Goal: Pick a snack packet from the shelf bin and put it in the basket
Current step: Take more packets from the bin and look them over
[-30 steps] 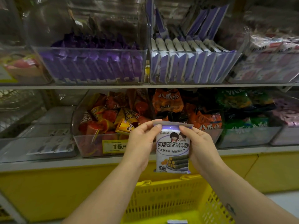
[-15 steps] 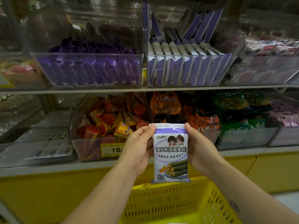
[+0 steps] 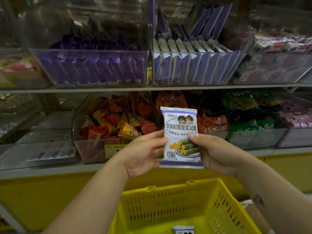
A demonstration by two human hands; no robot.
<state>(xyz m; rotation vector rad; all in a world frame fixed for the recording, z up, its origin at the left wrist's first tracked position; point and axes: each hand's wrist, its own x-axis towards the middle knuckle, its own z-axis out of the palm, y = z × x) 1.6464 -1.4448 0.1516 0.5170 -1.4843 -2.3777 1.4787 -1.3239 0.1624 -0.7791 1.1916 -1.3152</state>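
Note:
I hold a white and purple snack packet [image 3: 180, 130] upright in front of the lower shelf, its printed face towards me. My left hand [image 3: 143, 152] grips its left edge and my right hand [image 3: 214, 152] grips its right edge, thumbs on the front. Below the hands stands a yellow plastic basket [image 3: 168, 198] with latticed walls. A second packet of the same kind [image 3: 183, 230] lies on the basket's floor at the bottom of the view. The clear bin [image 3: 194, 68] on the upper shelf holds a row of matching purple-white packets.
A clear bin of dark purple packets [image 3: 91, 68] sits upper left, and a bin of pink-white packs [image 3: 276, 65] upper right. The lower shelf holds bins of red-orange cone snacks [image 3: 116, 122], orange bags [image 3: 212, 125] and green bags [image 3: 249, 115]. A yellow panel [image 3: 42, 196] runs under the shelf.
Both hands slid from the packet's top corners down to its lower sides. The packet now stands taller in view, and the basket shows more with a packet on its floor.

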